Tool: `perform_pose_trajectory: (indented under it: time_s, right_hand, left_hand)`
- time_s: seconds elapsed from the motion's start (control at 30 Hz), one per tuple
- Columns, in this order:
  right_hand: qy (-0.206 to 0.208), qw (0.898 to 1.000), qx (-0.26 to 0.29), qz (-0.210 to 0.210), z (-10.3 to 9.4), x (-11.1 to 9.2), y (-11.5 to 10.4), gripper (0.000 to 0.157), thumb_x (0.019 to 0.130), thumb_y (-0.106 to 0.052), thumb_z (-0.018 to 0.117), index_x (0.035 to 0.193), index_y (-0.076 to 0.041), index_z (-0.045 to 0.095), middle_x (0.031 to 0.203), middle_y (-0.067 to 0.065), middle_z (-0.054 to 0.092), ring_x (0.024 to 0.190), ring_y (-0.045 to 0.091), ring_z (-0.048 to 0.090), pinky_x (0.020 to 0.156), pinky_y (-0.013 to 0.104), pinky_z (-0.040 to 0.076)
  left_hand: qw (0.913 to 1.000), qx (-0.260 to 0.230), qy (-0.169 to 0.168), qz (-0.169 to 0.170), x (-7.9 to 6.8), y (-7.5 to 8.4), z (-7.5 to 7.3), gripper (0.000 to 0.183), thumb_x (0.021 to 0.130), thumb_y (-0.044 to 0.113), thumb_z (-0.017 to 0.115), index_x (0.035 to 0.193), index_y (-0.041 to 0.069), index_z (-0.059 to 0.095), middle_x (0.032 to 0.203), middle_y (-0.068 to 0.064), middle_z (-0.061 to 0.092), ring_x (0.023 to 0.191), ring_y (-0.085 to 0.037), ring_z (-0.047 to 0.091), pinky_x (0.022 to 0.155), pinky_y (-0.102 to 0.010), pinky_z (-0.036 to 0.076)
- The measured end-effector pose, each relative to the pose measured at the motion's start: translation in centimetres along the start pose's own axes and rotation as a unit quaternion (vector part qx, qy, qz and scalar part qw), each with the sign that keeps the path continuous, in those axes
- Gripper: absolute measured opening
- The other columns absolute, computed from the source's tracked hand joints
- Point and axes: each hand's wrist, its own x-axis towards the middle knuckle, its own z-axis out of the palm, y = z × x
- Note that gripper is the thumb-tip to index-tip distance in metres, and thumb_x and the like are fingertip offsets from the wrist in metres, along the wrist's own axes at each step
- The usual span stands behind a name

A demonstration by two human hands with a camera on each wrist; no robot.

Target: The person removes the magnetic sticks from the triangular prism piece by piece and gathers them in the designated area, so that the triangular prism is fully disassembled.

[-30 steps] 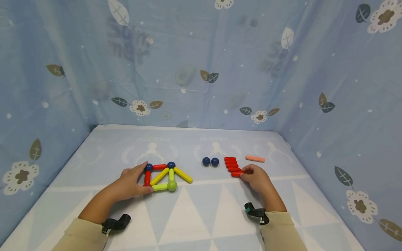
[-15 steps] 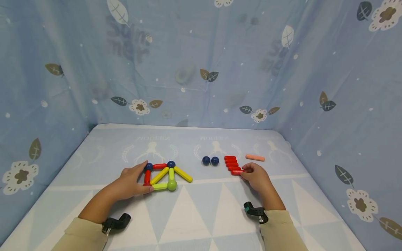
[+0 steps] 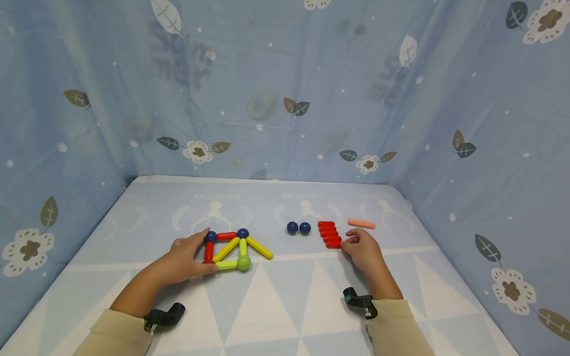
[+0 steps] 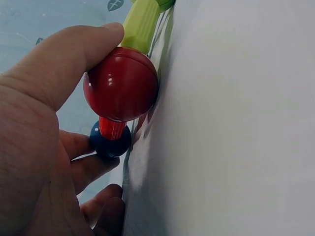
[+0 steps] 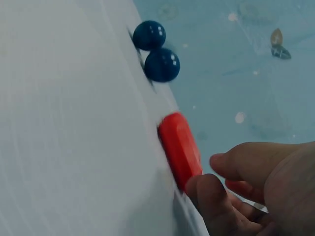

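My left hand (image 3: 182, 259) grips the left side of a flat frame of toy building sticks and balls, with yellow sticks (image 3: 226, 250) inside it. In the left wrist view the thumb lies along a red ball (image 4: 123, 83) and the end of a lime stick (image 4: 140, 24); fingers touch a dark blue ball (image 4: 110, 145). My right hand (image 3: 365, 252) is at the right end of the nearest short red stick (image 5: 179, 147). One fingertip sits right at that end, while another stands apart above it. Several red sticks (image 3: 328, 233) lie side by side in a slanting row.
Two loose dark blue balls (image 3: 305, 228) sit left of the red row. An orange stick (image 3: 361, 224) lies behind the right hand. Patterned blue curtains (image 3: 285, 148) hang behind and beside the cloth-covered table (image 3: 276, 316).
The nearest red stick has moved slightly back and left, against the others in its row. My right fingers have loosened from it. The left hand and the frame stay put.
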Motion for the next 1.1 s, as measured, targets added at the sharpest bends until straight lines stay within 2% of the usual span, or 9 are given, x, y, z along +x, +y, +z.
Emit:
perform_pose_trajectory:
  time_s: [0.1,0.2,0.33,0.5,0.73,0.87,1.1]
  right_hand:
    - [-0.004,1.0,0.015,-0.027,0.4,-0.7,-1.0,0.033,0.097,-0.02,0.072,0.127,-0.009,0.064,0.113,0.011,0.066,0.091,0.024,0.062,0.073,0.029,0.055]
    - [-0.036,0.997,0.033,-0.065,1.2,-1.5,-2.4,0.03,0.097,-0.02,0.074,0.124,-0.009,0.066,0.11,0.009,0.067,0.09,0.022,0.064,0.073,0.029,0.056]
    - [-0.08,0.989,0.03,-0.121,2.8,-2.5,-4.4,0.027,0.094,-0.019,0.078,0.117,-0.009,0.07,0.102,0.003,0.069,0.088,0.018,0.064,0.073,0.03,0.054]
    - [-0.134,0.978,0.003,-0.159,5.1,-3.4,-6.6,0.024,0.093,-0.021,0.081,0.112,-0.011,0.071,0.098,-0.002,0.07,0.086,0.018,0.063,0.071,0.032,0.055]
    - [-0.186,0.96,-0.083,-0.194,8.7,-3.8,-8.9,0.025,0.092,-0.028,0.081,0.111,-0.017,0.07,0.098,-0.006,0.066,0.089,0.016,0.062,0.074,0.032,0.056]
    - [-0.207,0.952,-0.108,-0.2,10.3,-3.9,-10.2,0.026,0.089,-0.029,0.084,0.108,-0.019,0.069,0.097,-0.007,0.066,0.088,0.015,0.062,0.077,0.033,0.055]
    - [-0.211,0.952,-0.136,-0.176,11.7,-4.0,-11.0,0.026,0.088,-0.024,0.087,0.106,-0.021,0.068,0.095,-0.007,0.064,0.088,0.015,0.06,0.083,0.034,0.054]
  left_hand:
    - [1.0,-0.002,0.0,-0.002,0.0,0.0,0.1,0.121,0.08,0.065,0.082,0.167,0.008,0.021,0.167,-0.026,0.03,0.142,-0.054,0.029,0.103,-0.079,0.039]
    - [0.9999,-0.006,0.0,-0.008,0.0,0.0,0.3,0.122,0.079,0.064,0.083,0.168,0.009,0.021,0.166,-0.026,0.032,0.142,-0.053,0.029,0.101,-0.077,0.043]
    - [0.9999,-0.007,-0.003,-0.013,-0.1,0.0,0.4,0.123,0.078,0.065,0.083,0.168,0.011,0.019,0.166,-0.026,0.033,0.142,-0.053,0.028,0.1,-0.077,0.043]
    - [0.9998,-0.009,-0.009,-0.011,0.0,0.0,0.1,0.124,0.079,0.068,0.081,0.169,0.013,0.017,0.164,-0.026,0.035,0.144,-0.053,0.028,0.102,-0.078,0.04]
    - [0.9997,-0.005,-0.018,-0.013,0.1,-0.1,-0.1,0.125,0.078,0.07,0.08,0.169,0.013,0.016,0.162,-0.027,0.038,0.144,-0.051,0.032,0.104,-0.076,0.041]
    - [0.9996,-0.007,-0.023,-0.017,0.0,-0.2,-0.2,0.125,0.078,0.07,0.08,0.169,0.013,0.016,0.16,-0.029,0.038,0.143,-0.051,0.033,0.103,-0.076,0.041]
    - [0.9991,-0.016,-0.03,-0.025,0.2,-0.3,-0.3,0.125,0.076,0.074,0.079,0.169,0.017,0.018,0.16,-0.029,0.037,0.144,-0.051,0.034,0.104,-0.076,0.04]
